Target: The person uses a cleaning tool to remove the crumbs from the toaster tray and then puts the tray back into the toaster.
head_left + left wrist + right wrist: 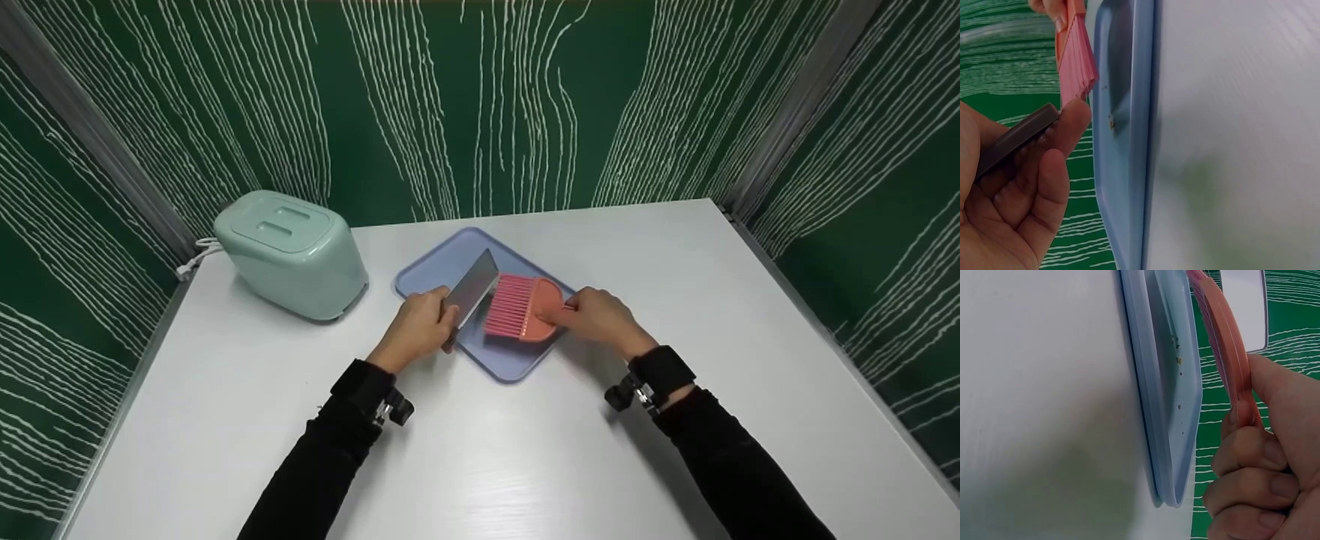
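Note:
My left hand (421, 324) grips the dark handle (1019, 138) of a cleaver, whose broad metal blade (474, 289) slants up and away above a blue tray (435, 268). In my right hand (598, 321) is a small orange brush (546, 309) with pink bristles (510, 306), pinched at its handle. The bristles point left toward the blade, and both tools are over the tray. Whether the bristles touch the blade cannot be told. Small brown crumbs (1179, 360) lie on the tray's floor, seen in both wrist views.
A mint-green toaster (292, 255) stands at the left rear of the white table (480, 457), its white cord and plug (196, 259) by the table's left edge. Green walls with white wavy lines (525, 105) close in the back and sides.

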A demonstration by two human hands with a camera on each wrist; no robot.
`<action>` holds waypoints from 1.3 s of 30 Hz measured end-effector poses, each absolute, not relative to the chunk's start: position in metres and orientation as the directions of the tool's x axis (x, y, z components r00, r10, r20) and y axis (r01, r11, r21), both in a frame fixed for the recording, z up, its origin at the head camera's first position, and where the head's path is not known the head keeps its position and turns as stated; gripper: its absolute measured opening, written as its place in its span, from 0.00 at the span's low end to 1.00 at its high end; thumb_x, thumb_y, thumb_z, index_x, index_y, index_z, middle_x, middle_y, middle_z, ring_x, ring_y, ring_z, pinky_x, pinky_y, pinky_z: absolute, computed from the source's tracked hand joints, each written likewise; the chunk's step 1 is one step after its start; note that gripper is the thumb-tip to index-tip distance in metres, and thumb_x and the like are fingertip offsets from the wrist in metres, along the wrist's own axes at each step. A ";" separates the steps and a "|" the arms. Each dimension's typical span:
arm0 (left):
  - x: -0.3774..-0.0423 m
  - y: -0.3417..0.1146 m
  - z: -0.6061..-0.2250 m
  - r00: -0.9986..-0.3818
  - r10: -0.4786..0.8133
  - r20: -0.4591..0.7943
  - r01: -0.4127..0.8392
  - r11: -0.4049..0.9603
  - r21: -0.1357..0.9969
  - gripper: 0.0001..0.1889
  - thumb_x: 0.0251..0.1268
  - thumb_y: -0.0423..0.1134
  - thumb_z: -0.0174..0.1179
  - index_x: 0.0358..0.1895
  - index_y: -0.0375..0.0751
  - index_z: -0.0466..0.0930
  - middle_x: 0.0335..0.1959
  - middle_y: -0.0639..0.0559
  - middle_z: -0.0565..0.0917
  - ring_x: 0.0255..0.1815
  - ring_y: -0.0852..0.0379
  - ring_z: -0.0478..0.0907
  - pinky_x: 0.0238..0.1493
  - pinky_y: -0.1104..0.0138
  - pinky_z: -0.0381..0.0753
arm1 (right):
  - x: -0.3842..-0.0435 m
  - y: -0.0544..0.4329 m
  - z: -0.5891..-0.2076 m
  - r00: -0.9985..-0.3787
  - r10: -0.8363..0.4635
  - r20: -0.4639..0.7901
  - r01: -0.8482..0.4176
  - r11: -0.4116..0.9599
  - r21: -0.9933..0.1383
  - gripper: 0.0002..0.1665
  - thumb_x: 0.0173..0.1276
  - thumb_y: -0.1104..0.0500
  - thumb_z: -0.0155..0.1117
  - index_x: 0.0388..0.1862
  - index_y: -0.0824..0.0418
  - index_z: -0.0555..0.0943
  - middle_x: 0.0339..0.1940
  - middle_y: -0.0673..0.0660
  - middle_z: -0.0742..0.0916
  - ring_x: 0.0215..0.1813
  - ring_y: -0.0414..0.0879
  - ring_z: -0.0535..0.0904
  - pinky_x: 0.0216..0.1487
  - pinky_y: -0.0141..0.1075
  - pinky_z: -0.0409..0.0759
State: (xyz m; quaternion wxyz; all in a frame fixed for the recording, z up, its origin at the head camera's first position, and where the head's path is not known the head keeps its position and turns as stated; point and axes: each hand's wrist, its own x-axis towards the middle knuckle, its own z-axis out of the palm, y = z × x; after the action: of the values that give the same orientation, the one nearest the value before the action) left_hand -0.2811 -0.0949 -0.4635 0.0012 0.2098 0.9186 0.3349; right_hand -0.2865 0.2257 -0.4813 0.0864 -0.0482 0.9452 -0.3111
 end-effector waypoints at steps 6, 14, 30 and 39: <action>-0.281 -0.095 -0.465 -0.914 0.379 0.144 0.384 0.697 0.605 0.09 0.83 0.37 0.55 0.39 0.40 0.78 0.20 0.51 0.87 0.19 0.58 0.86 0.39 0.60 0.83 | -0.285 0.223 -0.479 -0.979 -0.147 -0.141 -0.029 0.787 -0.616 0.36 0.67 0.26 0.69 0.15 0.47 0.67 0.14 0.42 0.68 0.20 0.40 0.64 0.22 0.33 0.61; -0.281 -0.094 -0.468 -0.905 0.390 0.171 0.417 0.731 0.540 0.09 0.83 0.37 0.56 0.39 0.40 0.78 0.20 0.49 0.87 0.27 0.48 0.88 0.39 0.56 0.85 | -0.284 0.221 -0.478 -0.982 -0.150 -0.118 -0.046 0.788 -0.614 0.36 0.68 0.28 0.70 0.15 0.47 0.66 0.14 0.42 0.69 0.20 0.39 0.64 0.22 0.33 0.60; -0.282 -0.093 -0.471 -0.875 0.417 0.246 0.484 0.740 0.467 0.07 0.80 0.36 0.57 0.41 0.36 0.80 0.22 0.44 0.86 0.32 0.43 0.89 0.41 0.51 0.86 | -0.284 0.225 -0.481 -0.977 -0.145 -0.156 -0.026 0.808 -0.589 0.36 0.69 0.29 0.69 0.14 0.46 0.66 0.14 0.41 0.67 0.20 0.39 0.63 0.22 0.33 0.59; -0.284 -0.094 -0.473 -0.879 0.408 0.247 0.477 0.747 0.463 0.07 0.80 0.36 0.58 0.41 0.36 0.79 0.26 0.41 0.87 0.34 0.42 0.88 0.43 0.49 0.86 | -0.283 0.229 -0.481 -0.977 -0.147 -0.153 -0.027 0.799 -0.600 0.36 0.70 0.29 0.67 0.14 0.46 0.65 0.13 0.41 0.66 0.20 0.39 0.63 0.22 0.33 0.59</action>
State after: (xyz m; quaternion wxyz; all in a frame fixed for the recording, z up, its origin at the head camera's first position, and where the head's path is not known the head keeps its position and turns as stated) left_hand -0.2843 -0.0941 -0.4730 -0.0651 0.2375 0.9324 0.2646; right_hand -0.2830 0.2290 -0.4811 0.0965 -0.0461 0.9436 -0.3133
